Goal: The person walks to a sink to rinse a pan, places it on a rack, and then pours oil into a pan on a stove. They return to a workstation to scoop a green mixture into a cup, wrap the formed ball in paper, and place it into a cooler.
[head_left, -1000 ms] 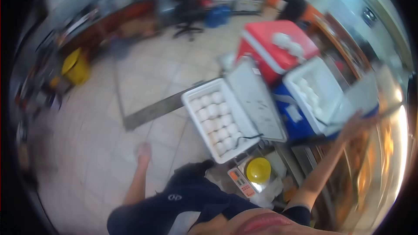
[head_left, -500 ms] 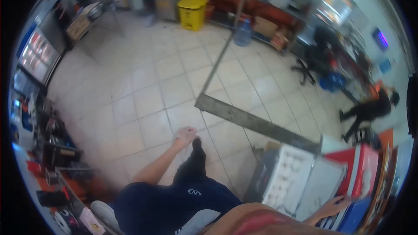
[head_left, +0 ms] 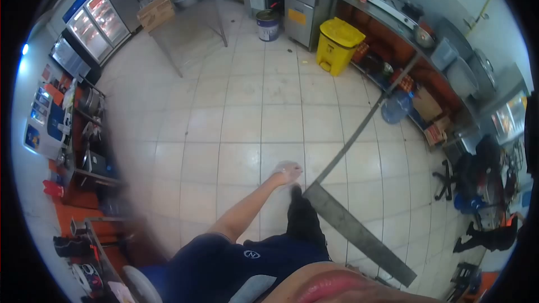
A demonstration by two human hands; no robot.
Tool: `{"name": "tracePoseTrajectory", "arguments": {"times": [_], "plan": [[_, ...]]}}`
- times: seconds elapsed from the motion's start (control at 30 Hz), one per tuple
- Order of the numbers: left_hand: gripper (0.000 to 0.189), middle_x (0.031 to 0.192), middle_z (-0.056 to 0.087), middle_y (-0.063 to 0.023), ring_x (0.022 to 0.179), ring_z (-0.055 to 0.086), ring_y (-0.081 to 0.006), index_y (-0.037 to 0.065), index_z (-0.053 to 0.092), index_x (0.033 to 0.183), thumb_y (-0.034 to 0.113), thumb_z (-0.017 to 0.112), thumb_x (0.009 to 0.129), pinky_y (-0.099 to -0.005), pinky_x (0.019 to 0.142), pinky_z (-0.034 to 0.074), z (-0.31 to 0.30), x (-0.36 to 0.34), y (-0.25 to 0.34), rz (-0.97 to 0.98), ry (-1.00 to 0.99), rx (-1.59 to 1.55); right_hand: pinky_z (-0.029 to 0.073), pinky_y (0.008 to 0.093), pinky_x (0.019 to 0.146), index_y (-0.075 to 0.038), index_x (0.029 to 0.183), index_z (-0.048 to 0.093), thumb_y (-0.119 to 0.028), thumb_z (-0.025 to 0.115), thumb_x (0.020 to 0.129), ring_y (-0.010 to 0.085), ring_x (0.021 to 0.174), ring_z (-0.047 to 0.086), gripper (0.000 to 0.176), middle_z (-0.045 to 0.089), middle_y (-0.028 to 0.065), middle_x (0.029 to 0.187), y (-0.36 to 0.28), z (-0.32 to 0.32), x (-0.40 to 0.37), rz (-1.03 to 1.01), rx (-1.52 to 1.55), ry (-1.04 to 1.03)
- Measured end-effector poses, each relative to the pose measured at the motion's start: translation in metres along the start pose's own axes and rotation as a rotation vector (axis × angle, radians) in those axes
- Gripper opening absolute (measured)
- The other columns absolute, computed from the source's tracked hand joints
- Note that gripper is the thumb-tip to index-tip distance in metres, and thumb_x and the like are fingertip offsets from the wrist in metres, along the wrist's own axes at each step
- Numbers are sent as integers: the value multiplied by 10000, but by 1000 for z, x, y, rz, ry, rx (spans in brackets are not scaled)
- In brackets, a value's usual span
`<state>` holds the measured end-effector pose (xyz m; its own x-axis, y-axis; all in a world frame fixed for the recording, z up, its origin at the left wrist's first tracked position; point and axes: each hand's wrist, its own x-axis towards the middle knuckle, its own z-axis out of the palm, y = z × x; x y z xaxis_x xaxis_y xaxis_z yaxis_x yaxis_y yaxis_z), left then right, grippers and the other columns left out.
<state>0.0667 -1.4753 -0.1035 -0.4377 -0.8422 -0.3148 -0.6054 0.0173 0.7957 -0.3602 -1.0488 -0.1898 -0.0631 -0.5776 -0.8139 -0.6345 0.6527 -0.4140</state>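
My left hand [head_left: 289, 173] hangs over the tiled floor [head_left: 241, 160], in front of my dark trouser leg [head_left: 306, 221]. A thin, clear, plastic-like layer covers it. Its fingers look curled together, and blur hides whatever may be inside them. The bare forearm reaches up from my dark blue shirt [head_left: 224, 264]. Right of this hand, a long grey metal ledge [head_left: 359, 233] slants down to the right, joined to a thin bar [head_left: 359, 129]. My right hand is out of view.
A yellow bin [head_left: 338, 47] and a paint bucket [head_left: 268, 26] stand ahead. A metal table [head_left: 193, 19] carries a cardboard box [head_left: 156, 13]. Right are shelves, a water jug [head_left: 397, 106], an office chair [head_left: 443, 179] and a person in dark clothes [head_left: 488, 237]. Shelving lines the left.
The view has swung left, bringing the table and fridges further in. The red box, the open container of pale items and my right hand beside them have left the view.
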Motion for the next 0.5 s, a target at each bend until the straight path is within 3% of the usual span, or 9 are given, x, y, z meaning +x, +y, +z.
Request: {"name": "tracePoseTrajectory", "arguments": {"times": [0.03,0.13,0.2,0.23,0.3,0.33,0.37,0.43,0.5], "plan": [[331,1043,650,-172,958,623,-308,53,635,1068,318,520,906,-395,870,474,-32,27,-17,-123,-4,125,524,412,618,-16,914,648,-209,585,801,299,704,657,233,667,132,868,-14,-15,18,0,-74,22],[386,1053,631,-225,988,599,-357,21,647,1006,303,390,952,-439,921,444,-23,92,-286,127,248,356,521,419,637,-20,877,677,-212,552,815,290,714,661,237,677,146,873,-64,-65,97,-77,-358,79],[300,957,657,-206,866,633,-350,36,669,890,203,420,893,-478,774,488,-75,82,-370,22,-109,794,519,424,649,-24,852,696,-215,531,825,284,721,664,254,683,155,877,-97,-111,202,-327,-751,175],[326,1076,609,-196,981,583,-344,49,641,993,277,427,903,-471,857,451,-95,31,-348,-190,52,755,518,427,655,-25,839,705,-216,520,829,280,724,665,266,687,159,879,-116,-133,261,-427,-900,239],[470,1315,513,-177,1212,481,-332,77,586,1200,425,440,921,-456,1022,378,-123,-15,-343,-585,437,585,514,440,632,-10,723,670,-163,488,818,308,653,652,257,663,183,764,-274,-199,372,-261,-630,162],[489,1318,515,-173,1245,459,-313,85,577,1219,446,426,925,-451,1036,366,-145,-38,-350,-519,429,702,511,446,620,-2,665,653,-137,472,813,321,618,646,270,651,194,706,-362,-232,424,-178,-498,143],[473,1235,584,-151,1083,579,-296,91,567,1237,426,446,927,-437,930,453,-176,-41,-374,-730,133,409,503,433,605,-6,727,646,-208,494,844,317,627,636,278,642,199,719,-467,-263,438,-401,-467,258],[325,1138,571,-126,1018,548,-260,89,530,1165,302,434,938,-442,817,440,-225,-44,-403,-1091,67,-486,499,385,597,-33,896,653,-263,495,907,270,656,631,280,644,171,776,-678,-312,450,-645,-390,479],[253,1090,565,-113,986,533,-241,89,512,1128,240,429,943,-445,761,433,-271,-44,-420,-1340,89,-805,495,300,581,-32,986,632,-171,497,915,165,667,616,206,642,83,814,-829,-343,473,-654,-46,275]]}}
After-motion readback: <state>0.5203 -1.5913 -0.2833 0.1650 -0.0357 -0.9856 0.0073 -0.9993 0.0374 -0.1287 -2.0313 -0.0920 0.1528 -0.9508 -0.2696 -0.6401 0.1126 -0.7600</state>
